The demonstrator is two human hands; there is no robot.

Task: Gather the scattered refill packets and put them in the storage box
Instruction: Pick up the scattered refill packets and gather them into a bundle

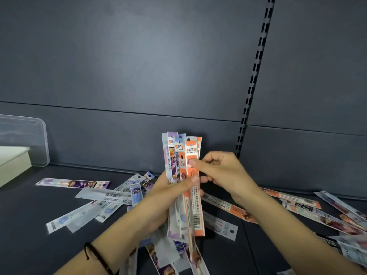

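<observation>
My left hand (168,192) grips an upright bundle of refill packets (183,155), long thin sleeves in orange, purple and white. My right hand (222,172) pinches the front orange packet of that bundle from the right, thumb on its face. More loose packets (99,197) lie scattered flat on the dark shelf to the left, others (309,209) to the right, and some (164,253) below my hands. A clear plastic storage box (25,139) stands at the far left against the back panel.
A pale green-white box (12,165) sits in front of the clear box at the left edge. A dark back panel with a slotted upright (252,82) rises behind the shelf. A dark cord bracelet circles my left wrist (97,257).
</observation>
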